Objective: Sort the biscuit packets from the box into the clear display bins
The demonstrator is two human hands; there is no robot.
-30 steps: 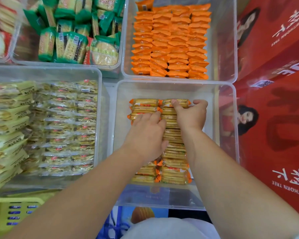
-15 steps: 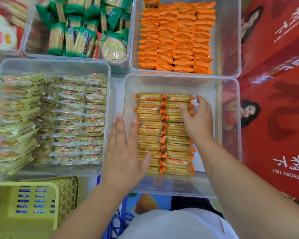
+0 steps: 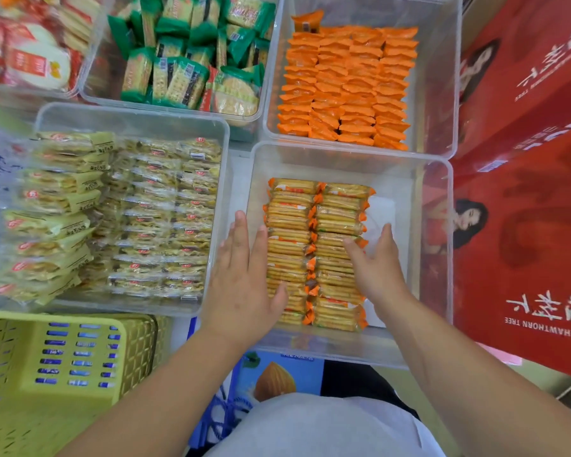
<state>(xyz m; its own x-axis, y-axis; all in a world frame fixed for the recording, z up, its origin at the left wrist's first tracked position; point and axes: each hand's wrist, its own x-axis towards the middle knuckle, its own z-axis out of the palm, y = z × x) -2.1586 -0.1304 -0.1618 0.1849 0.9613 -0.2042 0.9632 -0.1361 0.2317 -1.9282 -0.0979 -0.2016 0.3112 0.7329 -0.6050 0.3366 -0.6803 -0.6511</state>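
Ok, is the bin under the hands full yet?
Partly full. The orange-edged packets form two rows in the bin; bare floor shows to their right and at the far end.

The bare left forearm and bare right forearm reach forward from the lower edge, drawing closer toward the wrists. The left grip lies palm down, its fingers straight, thumb spread rightward. The right grip is palm down too, fingers loosely extended, thumb angled leftward, holding nothing.
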